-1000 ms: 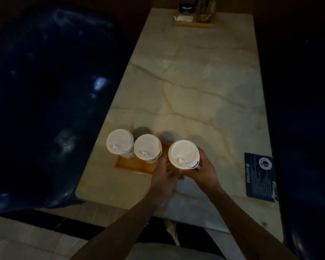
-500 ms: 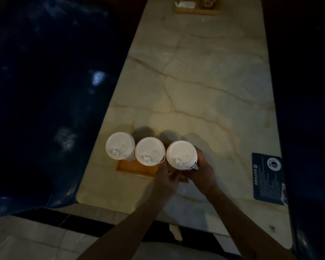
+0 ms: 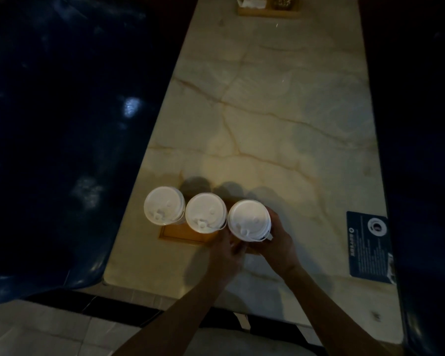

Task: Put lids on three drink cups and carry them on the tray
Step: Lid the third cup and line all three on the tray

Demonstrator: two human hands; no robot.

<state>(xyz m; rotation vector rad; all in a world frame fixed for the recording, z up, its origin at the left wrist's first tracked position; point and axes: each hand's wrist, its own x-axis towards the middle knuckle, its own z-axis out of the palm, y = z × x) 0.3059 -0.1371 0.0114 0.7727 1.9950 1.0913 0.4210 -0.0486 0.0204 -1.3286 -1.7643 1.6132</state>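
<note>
Three white lidded cups stand in a row on a small wooden tray near the table's front left edge: the left cup, the middle cup and the right cup. My right hand is curled round the right cup's side from the right. My left hand reaches in below the right cup, its fingers at the cup's base and the tray's front edge; what they touch is hidden in the dark.
The marble table stretches away to a wooden condiment holder at the far end. A dark blue card lies at the right edge. Dark blue padded seats flank the table on both sides.
The right cup has shifted left, closer to the middle cup, with both hands staying at it. The camera has tipped slightly downward.
</note>
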